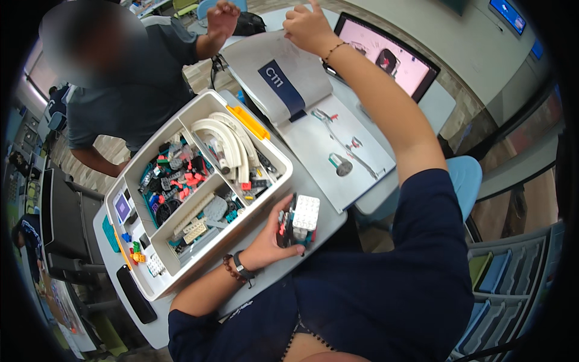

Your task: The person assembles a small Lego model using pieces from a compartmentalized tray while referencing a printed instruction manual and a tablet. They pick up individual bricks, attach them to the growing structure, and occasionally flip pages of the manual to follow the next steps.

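- Grey rectangular tabletop [313,232], pale and smooth.
- Light-blue moulded plastic chair seat [465,176] just beside table, right.
- Wood-pattern floor [108,151] at left.
- Black-framed flat screen [395,57] lit pinkish-white, far edge.
- Stacked grey plastic trays [512,277], lower right.

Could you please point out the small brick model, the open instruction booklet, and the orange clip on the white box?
brick model [304,212], head view, on its white top block.
instruction booklet [338,142], head view, on the open right page.
orange clip [248,122], head view, on its middle.
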The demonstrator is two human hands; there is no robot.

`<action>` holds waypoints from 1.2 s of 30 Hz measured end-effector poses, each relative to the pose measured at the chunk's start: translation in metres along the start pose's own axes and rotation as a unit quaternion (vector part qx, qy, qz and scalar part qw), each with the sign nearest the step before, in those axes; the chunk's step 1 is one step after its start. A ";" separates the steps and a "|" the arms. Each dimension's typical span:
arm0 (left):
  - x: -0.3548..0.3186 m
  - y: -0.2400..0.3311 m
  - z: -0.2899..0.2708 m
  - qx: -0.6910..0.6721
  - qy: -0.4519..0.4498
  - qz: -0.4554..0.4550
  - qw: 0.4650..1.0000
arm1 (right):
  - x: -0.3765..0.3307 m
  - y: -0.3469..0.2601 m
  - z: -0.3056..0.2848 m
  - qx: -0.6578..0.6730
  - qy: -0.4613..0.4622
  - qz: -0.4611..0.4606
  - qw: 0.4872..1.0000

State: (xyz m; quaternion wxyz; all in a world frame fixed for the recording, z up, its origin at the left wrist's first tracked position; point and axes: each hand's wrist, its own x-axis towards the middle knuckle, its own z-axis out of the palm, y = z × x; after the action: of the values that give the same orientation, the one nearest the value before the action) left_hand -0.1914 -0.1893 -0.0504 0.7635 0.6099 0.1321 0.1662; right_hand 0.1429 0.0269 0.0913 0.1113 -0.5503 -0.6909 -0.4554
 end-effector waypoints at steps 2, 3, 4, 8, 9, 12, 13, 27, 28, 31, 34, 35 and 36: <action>0.004 -0.010 -0.001 -0.010 0.013 -0.017 1.000 | 0.008 0.003 0.021 -0.004 0.002 0.015 1.000; 0.003 -0.007 0.000 -0.013 0.009 -0.025 1.000 | 0.014 -0.001 0.031 0.016 -0.004 0.049 0.999; 0.004 0.000 0.001 -0.028 0.008 -0.031 0.999 | 0.015 -0.003 0.039 0.036 -0.010 0.082 0.996; 0.004 0.003 0.000 -0.057 0.005 -0.045 0.997 | 0.008 -0.018 0.056 0.099 0.059 0.159 0.981; 0.003 0.001 -0.001 -0.053 0.009 -0.049 0.997 | 0.003 -0.027 0.055 0.112 0.105 0.171 0.973; 0.001 -0.006 -0.003 -0.039 0.022 -0.039 0.998 | -0.023 -0.035 0.022 0.266 0.136 0.151 0.942; 0.001 -0.006 -0.003 -0.042 0.021 -0.040 0.998 | -0.038 -0.035 0.004 0.318 0.144 0.144 0.926; 0.001 -0.005 -0.006 -0.023 0.009 -0.032 0.999 | -0.170 -0.091 -0.015 0.332 -0.169 0.093 0.924; 0.002 -0.005 -0.006 -0.023 0.009 -0.030 0.999 | -0.165 -0.091 -0.011 0.332 -0.182 0.094 0.921; 0.002 -0.005 -0.006 -0.027 0.007 -0.037 0.999 | -0.156 -0.086 0.004 0.341 -0.221 0.092 0.909; 0.001 -0.007 -0.006 -0.031 0.010 -0.038 0.999 | -0.147 -0.078 0.015 0.371 -0.268 0.098 0.884; 0.000 -0.009 -0.006 -0.030 0.012 -0.035 0.999 | -0.145 -0.075 0.018 0.384 -0.286 0.101 0.872; 0.000 -0.010 -0.006 -0.030 0.014 -0.032 0.999 | -0.143 -0.074 0.022 0.395 -0.293 0.097 0.865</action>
State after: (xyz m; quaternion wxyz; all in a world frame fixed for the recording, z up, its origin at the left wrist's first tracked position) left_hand -0.1931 -0.1864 -0.0615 0.7843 0.5802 0.1572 0.1537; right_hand 0.1399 -0.0487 -0.0520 0.1558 -0.6328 -0.7568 0.0510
